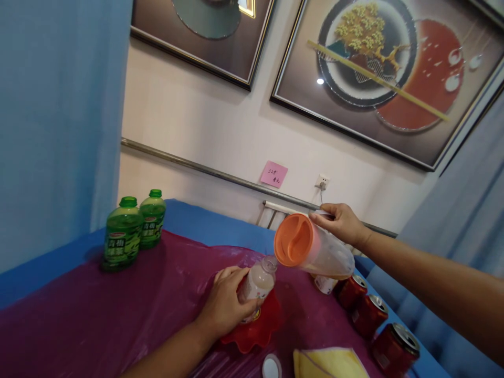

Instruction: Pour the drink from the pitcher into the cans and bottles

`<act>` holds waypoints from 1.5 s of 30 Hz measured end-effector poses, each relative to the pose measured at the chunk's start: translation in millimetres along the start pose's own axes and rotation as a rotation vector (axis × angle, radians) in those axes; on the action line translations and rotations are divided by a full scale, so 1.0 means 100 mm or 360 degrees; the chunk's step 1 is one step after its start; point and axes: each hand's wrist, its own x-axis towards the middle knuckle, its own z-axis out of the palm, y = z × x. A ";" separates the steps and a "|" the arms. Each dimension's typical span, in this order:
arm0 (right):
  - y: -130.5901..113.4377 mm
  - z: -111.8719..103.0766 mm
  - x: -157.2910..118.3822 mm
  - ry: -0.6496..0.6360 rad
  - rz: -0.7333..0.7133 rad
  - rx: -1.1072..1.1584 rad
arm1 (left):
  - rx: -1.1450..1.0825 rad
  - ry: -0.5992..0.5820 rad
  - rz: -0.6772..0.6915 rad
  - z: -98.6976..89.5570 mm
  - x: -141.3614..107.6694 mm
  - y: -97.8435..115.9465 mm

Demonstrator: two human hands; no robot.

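My left hand [226,302] is wrapped round a small clear bottle [260,281] with a pale, cloudy liquid inside. The bottle has no cap on and leans slightly right, over a red scalloped dish [258,328]. My right hand [342,223] grips the handle of a clear plastic pitcher [331,254] with an orange lid [294,240]. The pitcher lies tipped nearly on its side, its lid end close to the bottle's mouth, with a little liquid along its lower side. No stream between the two can be made out.
Two green bottles [123,236] stand at the left on purple sheeting [79,320] over a blue cover. Several red cans [396,346] line the right edge, beside a labelled container [325,284]. In front lie a white cap [271,366] and a yellow cloth [328,363].
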 end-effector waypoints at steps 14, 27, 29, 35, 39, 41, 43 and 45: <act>-0.02 -0.03 0.00 -0.0019 0.0004 -0.0058 | 0.0004 0.0017 -0.0002 0.03 0.00 -0.04; 0.01 -0.06 -0.01 -0.0018 0.0007 -0.0045 | 0.0023 0.0009 0.0003 0.05 0.01 -0.06; 0.02 -0.06 -0.01 -0.0013 0.0005 -0.0045 | 0.0024 0.0018 0.0002 0.05 0.01 -0.06; 0.02 -0.06 -0.01 0.0004 0.0009 -0.0053 | 0.0013 0.0032 0.0015 0.04 0.01 -0.05; 0.00 -0.06 -0.01 -0.0023 0.0030 -0.0043 | 0.0010 0.0036 0.0017 0.04 0.01 -0.05; 0.00 -0.07 -0.01 -0.0024 0.0038 -0.0041 | 0.0007 0.0025 0.0013 0.03 0.01 -0.04; 0.00 -0.07 -0.01 -0.0017 0.0037 -0.0042 | 0.0001 0.0016 0.0014 0.03 0.00 -0.04; 0.00 -0.06 -0.01 -0.0012 0.0032 -0.0042 | -0.0001 0.0021 0.0021 0.03 0.00 -0.03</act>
